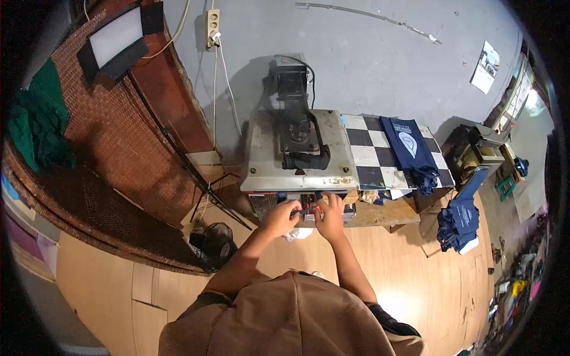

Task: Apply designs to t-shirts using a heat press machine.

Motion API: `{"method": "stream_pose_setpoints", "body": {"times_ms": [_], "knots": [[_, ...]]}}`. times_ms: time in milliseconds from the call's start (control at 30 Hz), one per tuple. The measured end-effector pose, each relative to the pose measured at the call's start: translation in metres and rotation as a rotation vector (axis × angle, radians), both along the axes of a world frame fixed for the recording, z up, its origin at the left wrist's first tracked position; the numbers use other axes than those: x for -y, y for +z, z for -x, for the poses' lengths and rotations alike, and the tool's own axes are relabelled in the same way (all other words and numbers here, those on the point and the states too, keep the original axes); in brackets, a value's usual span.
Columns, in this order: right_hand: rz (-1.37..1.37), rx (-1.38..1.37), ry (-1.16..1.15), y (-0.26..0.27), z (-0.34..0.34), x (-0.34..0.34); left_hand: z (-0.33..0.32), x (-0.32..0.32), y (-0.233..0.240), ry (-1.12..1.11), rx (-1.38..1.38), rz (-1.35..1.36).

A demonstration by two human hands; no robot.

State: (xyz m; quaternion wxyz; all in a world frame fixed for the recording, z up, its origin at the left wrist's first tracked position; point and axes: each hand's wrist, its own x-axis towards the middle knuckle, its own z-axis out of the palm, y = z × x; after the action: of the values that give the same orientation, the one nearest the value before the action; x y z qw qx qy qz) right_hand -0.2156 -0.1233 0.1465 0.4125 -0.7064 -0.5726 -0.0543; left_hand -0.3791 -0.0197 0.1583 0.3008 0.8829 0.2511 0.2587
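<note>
My left hand (281, 218) and my right hand (329, 217) meet at the front edge of a heat press (262, 164). A dark blue fabric strap (303, 211) runs between them, pinched in the fingers of both. Two bits of dark blue cloth show just under the press's front edge; the rest is hidden beneath its metal cover. The press carries a black-wrapped handle (307, 161) on top. To its right, a printed navy cloth bag (407, 140) lies on a black-and-white checkered board (369, 151), with bunched straps at its near end.
More navy bags (458, 222) are stacked right of the wooden bench (383, 213). A black fan (213, 244) stands on the floor at left, near a light stand (164, 133) with a lit panel (116, 36). A cord hangs from the wall socket (213, 24).
</note>
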Motion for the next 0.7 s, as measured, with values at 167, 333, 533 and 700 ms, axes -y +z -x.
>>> {"method": "stream_pose_setpoints", "body": {"times_ms": [167, 333, 533, 700], "knots": [[-0.012, 0.013, -0.025, 0.003, -0.005, 0.000, 0.010, -0.007, 0.009, 0.073, -0.023, -0.131], [0.012, 0.032, 0.096, 0.035, 0.011, 0.001, 0.010, 0.000, 0.024, 0.076, -0.018, -0.172], [-0.074, 0.071, 0.171, 0.036, 0.013, -0.004, 0.007, 0.002, 0.031, 0.055, 0.007, -0.219], [-0.081, 0.076, 0.114, 0.038, 0.004, 0.000, 0.014, -0.007, 0.037, 0.051, 0.023, -0.288]]}}
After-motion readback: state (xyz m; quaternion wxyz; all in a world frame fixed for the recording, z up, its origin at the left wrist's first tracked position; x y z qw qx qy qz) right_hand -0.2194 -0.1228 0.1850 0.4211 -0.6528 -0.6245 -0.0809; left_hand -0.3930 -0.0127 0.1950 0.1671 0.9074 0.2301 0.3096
